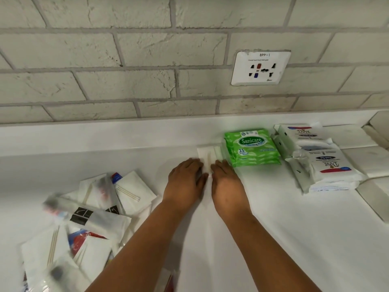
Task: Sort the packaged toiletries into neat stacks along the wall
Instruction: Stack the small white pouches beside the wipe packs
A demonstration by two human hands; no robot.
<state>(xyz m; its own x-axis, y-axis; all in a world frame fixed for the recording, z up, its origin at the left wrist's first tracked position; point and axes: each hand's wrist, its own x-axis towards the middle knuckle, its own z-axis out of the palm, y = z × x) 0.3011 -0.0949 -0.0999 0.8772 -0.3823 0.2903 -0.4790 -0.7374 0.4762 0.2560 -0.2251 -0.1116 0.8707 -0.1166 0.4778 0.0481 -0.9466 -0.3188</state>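
White sachets of cotton swabs and dental kits (84, 220) lie unsorted at the bench's front-left corner. At mid-bench, towards the wall edge, a thin swab sachet (207, 154) is pressed flat under the straight fingers of the left hand (185, 180) and right hand (226, 182); neither is curled round it. Judged light, limp and slippery, it is best pinched by its edges. Sanicare wipes (251, 147) and Dove packs (320, 159) stand stacked rightwards.
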